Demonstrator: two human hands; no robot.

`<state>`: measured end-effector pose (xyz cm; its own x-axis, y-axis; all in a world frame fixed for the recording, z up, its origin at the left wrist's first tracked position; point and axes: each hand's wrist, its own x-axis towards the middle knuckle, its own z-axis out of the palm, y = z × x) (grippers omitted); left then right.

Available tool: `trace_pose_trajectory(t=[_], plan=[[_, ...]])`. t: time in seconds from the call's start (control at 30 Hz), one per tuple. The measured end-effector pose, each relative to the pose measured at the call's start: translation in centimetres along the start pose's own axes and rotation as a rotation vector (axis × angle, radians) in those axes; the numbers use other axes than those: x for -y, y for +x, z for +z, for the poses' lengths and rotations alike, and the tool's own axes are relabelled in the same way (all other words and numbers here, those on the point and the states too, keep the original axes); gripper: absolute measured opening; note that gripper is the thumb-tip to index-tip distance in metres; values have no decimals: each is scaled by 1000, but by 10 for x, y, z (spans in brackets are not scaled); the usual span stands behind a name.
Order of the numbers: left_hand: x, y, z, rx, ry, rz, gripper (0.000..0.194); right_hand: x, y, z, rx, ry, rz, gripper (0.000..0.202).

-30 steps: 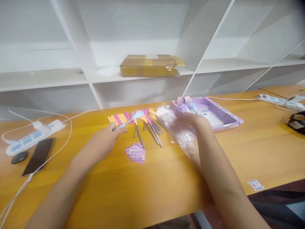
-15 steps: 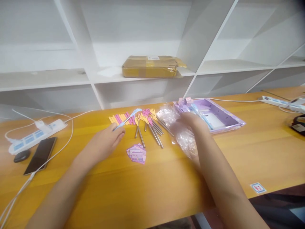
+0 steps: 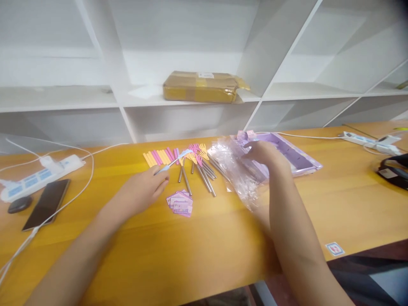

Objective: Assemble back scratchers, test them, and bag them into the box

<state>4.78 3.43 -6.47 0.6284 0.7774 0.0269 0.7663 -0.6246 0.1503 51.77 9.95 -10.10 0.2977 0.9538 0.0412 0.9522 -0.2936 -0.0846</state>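
My left hand (image 3: 148, 187) is closed around the handle of a blue back scratcher (image 3: 163, 169), its head pointing up and right. Pink and yellow hand-shaped scratchers with metal rods (image 3: 204, 176) lie just right of it. Behind them is a row of pink and yellow sticks (image 3: 157, 157). Purple cards (image 3: 180, 204) are piled in front. My right hand (image 3: 263, 154) reaches over the near left part of a purple box (image 3: 299, 159), fingers apart and partly hidden; nothing shows in its grasp. Crumpled clear plastic bags (image 3: 237, 176) lie beside it.
At the left are a power strip (image 3: 41, 176), a black phone (image 3: 47, 204), a mouse (image 3: 19, 205) and loose white cables. A taped brown parcel (image 3: 200, 87) sits on the shelf behind. Another power strip (image 3: 369, 142) and a black strapped item (image 3: 393, 172) are at the right.
My right hand has moved from above the clear bags to over the purple box, its fingers spreading. My left hand still holds the blue scratcher. The view has shifted slightly.
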Motion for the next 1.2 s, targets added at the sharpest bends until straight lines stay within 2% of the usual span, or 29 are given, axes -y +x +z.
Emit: trace_pose_trajectory(t=[0.07,0.17,0.23,0.37,0.47,0.53,0.63,0.7,0.8,0.9,0.97,1.07,1.13,1.2], plan=[[-1,-2,-1,-11,-2,13,35,1,-4,-6,34,3,25,50],[-2,-5,-3,-24,-12,28,34,6,-9,-13,77,-3,39,28],[-2,-5,-3,-26,-19,37,33,10,-13,-16,73,-20,39,22],[-2,-5,-3,-30,-18,41,32,21,-22,-26,25,-43,49,27],[0,-5,-3,-33,-42,29,33,31,-42,-47,-29,-29,56,30],[1,-4,-2,-45,-100,16,33,41,-65,-67,-77,100,12,31],[0,-1,-1,-61,-247,-4,35,64,-105,-96,-131,524,-186,37],[-4,1,1,-54,-382,-12,38,84,-126,-104,-99,757,-299,36],[-15,2,7,-24,-637,34,44,115,-140,-95,-21,990,-395,36],[-30,0,17,30,-890,65,50,145,-140,-73,67,1137,-461,36],[-40,-1,25,118,-1076,35,52,161,-140,-58,59,1192,-481,37],[-52,-3,35,258,-1330,-9,49,177,-145,-46,5,1166,-527,38],[-56,-2,40,261,-1380,-29,45,179,-152,-47,-31,1067,-545,43],[-57,-1,44,199,-1361,-48,45,174,-162,-54,-46,873,-533,54]])
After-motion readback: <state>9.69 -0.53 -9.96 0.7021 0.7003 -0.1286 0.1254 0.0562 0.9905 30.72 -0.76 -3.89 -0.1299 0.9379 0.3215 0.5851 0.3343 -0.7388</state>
